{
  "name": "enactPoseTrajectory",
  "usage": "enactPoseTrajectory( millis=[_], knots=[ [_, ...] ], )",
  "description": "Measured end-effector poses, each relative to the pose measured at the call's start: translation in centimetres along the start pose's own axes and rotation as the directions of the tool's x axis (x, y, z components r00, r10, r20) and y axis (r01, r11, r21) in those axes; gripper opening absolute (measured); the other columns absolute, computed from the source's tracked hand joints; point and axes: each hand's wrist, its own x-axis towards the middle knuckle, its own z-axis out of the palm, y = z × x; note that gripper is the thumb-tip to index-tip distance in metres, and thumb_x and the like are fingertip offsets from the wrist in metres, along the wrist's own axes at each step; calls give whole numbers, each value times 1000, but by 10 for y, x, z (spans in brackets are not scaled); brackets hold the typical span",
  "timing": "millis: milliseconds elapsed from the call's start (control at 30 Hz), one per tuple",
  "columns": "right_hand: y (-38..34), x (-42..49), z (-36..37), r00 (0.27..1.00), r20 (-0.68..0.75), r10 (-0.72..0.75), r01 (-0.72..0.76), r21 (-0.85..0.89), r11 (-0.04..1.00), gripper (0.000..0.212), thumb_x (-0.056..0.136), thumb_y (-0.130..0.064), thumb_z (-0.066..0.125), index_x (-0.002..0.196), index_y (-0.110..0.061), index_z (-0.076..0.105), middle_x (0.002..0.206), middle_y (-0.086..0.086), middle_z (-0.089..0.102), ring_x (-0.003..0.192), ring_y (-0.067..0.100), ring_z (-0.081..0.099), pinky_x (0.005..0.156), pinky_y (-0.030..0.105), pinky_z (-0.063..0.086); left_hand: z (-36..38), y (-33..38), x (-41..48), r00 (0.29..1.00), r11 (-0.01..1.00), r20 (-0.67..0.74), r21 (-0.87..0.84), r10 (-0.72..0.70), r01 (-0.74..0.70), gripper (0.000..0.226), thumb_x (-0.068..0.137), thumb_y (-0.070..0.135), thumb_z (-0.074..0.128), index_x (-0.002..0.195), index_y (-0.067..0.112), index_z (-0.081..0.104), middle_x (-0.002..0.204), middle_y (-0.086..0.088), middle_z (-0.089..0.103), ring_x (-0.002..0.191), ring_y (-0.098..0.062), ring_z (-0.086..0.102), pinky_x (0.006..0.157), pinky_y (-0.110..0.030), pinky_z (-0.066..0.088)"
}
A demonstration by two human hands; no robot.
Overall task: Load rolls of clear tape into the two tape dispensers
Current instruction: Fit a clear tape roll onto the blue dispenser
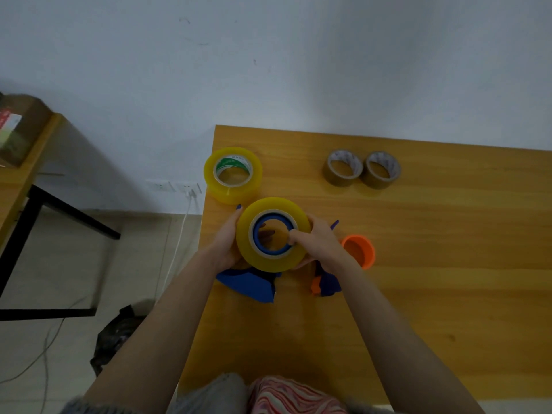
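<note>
— Where was the roll (270, 262)?
— Between my hands. My left hand (228, 243) gripped its outer side; my right hand (321, 243) pinched the rim, finger hooked inside, above the blue dispenser (248, 282).
— Seating it well?
— I judged it needed square, even pressure onto the hub (271, 218).

You face a plain pale wall (268, 55), scuffed, dim flat light. Wooden table (448, 279) sits right, far edge against the wall. Far left: second wooden table (18, 186) on a black frame (68, 209), cardboard box (27, 127) on top. Wall socket (171, 185) low down, white cable (179, 243) hanging. Beige floor (74, 264), black bag (116, 333) near the table.
</note>
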Motion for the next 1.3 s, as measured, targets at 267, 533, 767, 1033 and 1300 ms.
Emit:
enactPoseTrajectory(
  millis=[267, 533, 767, 1033, 1300],
  knots=[
    [3, -3, 4, 999, -26, 38, -36, 68, 997, 61, 79, -7, 68, 133, -14, 40, 108, 4, 53, 94, 26, 61, 58, 45, 60, 5, -7, 1, 992, 999, -125, -42, 30, -35, 54, 94, 56, 33, 98, 14, 67, 92, -12, 67, 80, -23, 64, 68, -36, 56],
    [2, -7, 5, 999, -4, 44, -44, 106, 993, 72, 82, -27, 73, 140, -15, 33, 125, 1, 45, 107, 25, 56, 62, 47, 60, 7, -13, 4, 958, 995, -269, 18, 96, -94, 51, 94, 53, 36, 87, 15, 70, 79, -9, 68, 71, -20, 63, 67, -34, 54],
    [-1, -12, 3, 999, -31, 23, -26, -117, 993, 82, 75, -43, 76, 140, -14, 36, 137, 3, 41, 114, 26, 52, 61, 43, 61, 4, -17, 1, 938, 988, -318, 105, 141, -113, 57, 92, 56, 36, 94, 12, 72, 90, -13, 70, 85, -28, 65, 87, -43, 53],
    [-9, -7, 15, 998, -31, -61, 49, -305, 951, 101, 71, -72, 60, 149, -18, 26, 153, 2, 31, 137, 26, 34, 106, 42, 38, 5, -22, -9, 954, 987, -263, 105, 145, -121, 51, 93, 53, 39, 101, 13, 70, 99, -12, 70, 94, -27, 64, 96, -45, 49],
    [-6, -5, 18, 985, -123, -117, 107, -88, 990, 90, 73, -57, 71, 143, -14, 37, 148, 3, 38, 133, 24, 38, 98, 35, 38, 0, -29, -8, 963, 978, -224, -106, 150, -177, 64, 94, 56, 36, 67, 15, 78, 75, -7, 74, 67, -17, 70, 73, -35, 53]
  ],
)
